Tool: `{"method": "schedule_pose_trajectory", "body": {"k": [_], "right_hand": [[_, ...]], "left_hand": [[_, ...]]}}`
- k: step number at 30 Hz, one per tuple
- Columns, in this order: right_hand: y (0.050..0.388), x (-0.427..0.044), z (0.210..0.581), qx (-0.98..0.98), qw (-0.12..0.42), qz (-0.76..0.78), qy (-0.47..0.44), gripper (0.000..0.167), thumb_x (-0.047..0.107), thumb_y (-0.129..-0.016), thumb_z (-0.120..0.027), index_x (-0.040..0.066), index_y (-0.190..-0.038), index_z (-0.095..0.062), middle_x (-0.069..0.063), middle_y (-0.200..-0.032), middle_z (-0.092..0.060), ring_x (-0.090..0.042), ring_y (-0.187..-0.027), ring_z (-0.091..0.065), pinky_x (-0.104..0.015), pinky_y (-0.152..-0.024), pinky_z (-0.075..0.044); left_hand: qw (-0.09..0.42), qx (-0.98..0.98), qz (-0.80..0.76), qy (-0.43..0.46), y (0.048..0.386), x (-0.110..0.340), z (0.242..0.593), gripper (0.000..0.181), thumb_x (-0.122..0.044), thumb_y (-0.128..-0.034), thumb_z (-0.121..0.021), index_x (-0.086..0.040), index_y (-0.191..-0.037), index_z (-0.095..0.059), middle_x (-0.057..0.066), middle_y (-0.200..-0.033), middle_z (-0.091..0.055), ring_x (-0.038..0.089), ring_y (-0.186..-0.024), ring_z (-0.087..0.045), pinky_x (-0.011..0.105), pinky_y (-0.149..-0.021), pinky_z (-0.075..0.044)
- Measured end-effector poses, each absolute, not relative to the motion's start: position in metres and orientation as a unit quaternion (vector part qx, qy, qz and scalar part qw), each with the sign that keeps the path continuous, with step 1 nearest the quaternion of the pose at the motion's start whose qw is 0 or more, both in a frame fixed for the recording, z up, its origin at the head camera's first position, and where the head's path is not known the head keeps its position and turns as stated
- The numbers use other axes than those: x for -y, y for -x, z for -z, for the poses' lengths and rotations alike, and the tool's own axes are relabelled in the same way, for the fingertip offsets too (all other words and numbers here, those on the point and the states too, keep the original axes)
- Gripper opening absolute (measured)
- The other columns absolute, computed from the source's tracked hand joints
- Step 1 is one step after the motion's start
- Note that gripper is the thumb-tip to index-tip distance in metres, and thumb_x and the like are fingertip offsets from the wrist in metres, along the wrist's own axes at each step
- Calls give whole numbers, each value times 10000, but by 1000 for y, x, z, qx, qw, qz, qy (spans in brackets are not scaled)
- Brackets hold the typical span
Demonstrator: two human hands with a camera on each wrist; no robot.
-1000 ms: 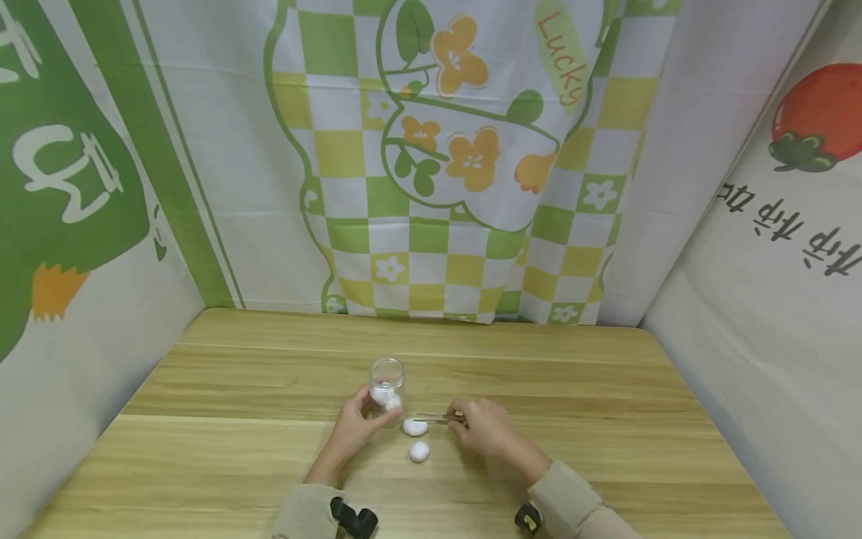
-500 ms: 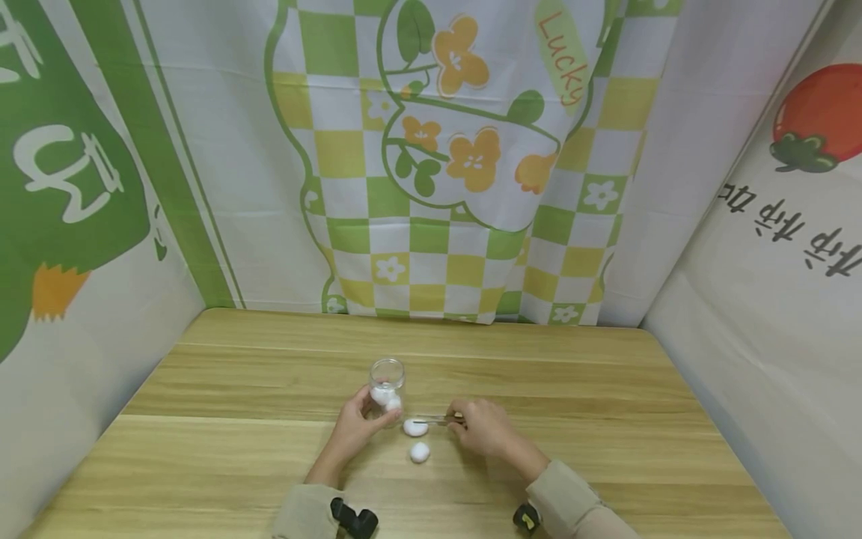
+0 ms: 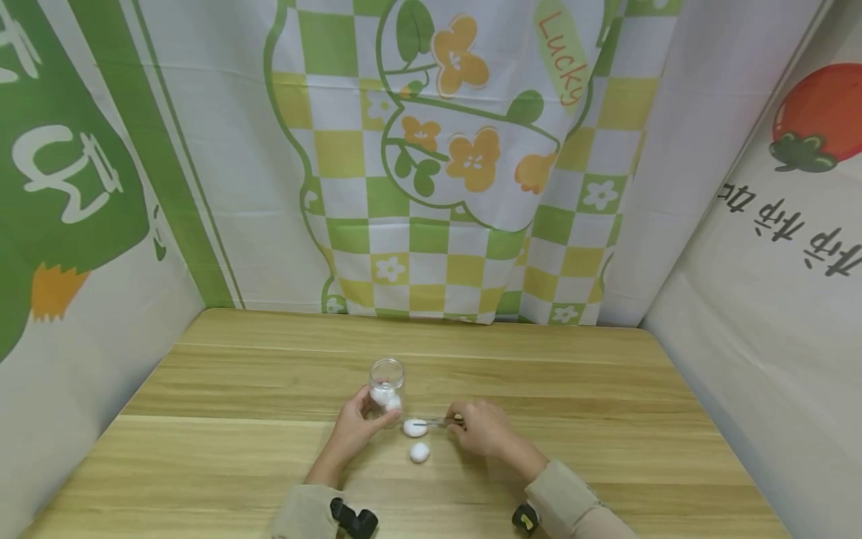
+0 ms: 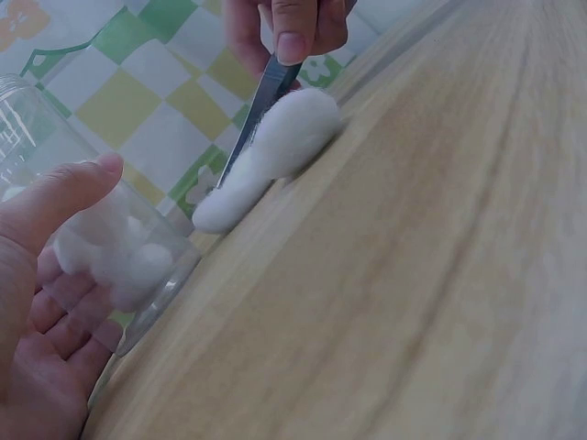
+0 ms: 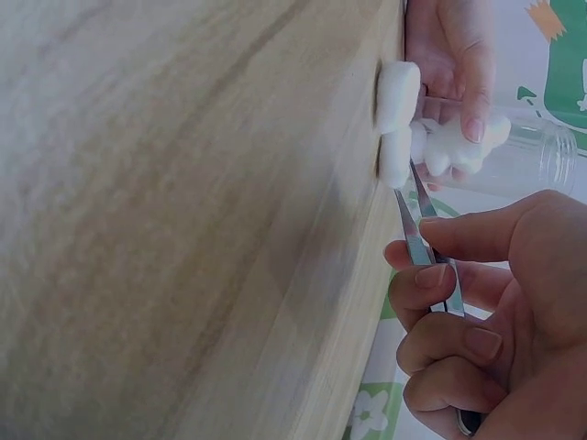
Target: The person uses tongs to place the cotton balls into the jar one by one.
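Note:
My left hand (image 3: 355, 427) holds a clear jar (image 3: 387, 372) upright on the table, thumb on the near side and fingers round the back. Several white cotton balls (image 4: 110, 252) lie inside it. My right hand (image 3: 486, 430) pinches metal tweezers (image 4: 266, 96) between thumb and fingers, pointing left. Their tips are at the farther loose cotton ball (image 3: 415, 429), just right of the jar. In the right wrist view the tips stand slightly apart at that ball's end; whether they grip it I cannot tell. A second cotton ball (image 3: 420, 452) lies nearer to me.
The wooden table (image 3: 572, 389) extends around both hands. A checked curtain (image 3: 438, 247) hangs along its back edge, with printed cloth walls on both sides. Black wrist devices (image 3: 353, 518) sit at the sleeve cuffs.
The tweezers have shifted slightly down and toward me over the farther cotton ball, and their arms look closer together. The left hand and the jar have not moved.

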State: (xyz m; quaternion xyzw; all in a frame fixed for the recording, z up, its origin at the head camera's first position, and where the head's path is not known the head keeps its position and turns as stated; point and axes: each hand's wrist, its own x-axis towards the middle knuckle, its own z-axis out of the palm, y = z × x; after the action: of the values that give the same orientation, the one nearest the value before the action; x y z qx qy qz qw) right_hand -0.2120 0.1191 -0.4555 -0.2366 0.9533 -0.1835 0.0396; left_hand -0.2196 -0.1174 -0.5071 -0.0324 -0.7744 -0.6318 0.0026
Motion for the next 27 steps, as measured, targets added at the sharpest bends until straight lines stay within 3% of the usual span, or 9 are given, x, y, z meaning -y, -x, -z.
{"method": "schedule_pose_trajectory", "body": {"k": [14, 27], "right_hand": [[210, -117, 456, -958, 50, 165, 231, 135, 177, -899, -651, 121, -1012, -696, -71, -911, -735, -80, -650, -507, -218, -545, -407], [208, -114, 458, -959, 3, 140, 247, 59, 167, -872, -675, 145, -925, -687, -24, -832, -726, -120, -660, -581, -230, -498, -365]], "left_hand": [[1, 773, 634, 35, 218, 118, 506, 598, -139, -812, -765, -91, -1352, -514, 160, -1284, -631, 266, -1218, -583, 373, -1049, -479], [5, 775, 631, 35, 219, 118, 506, 601, -140, -810, -768, -85, -1353, -515, 168, -1278, -635, 262, -1208, -589, 341, -1025, -493]]}}
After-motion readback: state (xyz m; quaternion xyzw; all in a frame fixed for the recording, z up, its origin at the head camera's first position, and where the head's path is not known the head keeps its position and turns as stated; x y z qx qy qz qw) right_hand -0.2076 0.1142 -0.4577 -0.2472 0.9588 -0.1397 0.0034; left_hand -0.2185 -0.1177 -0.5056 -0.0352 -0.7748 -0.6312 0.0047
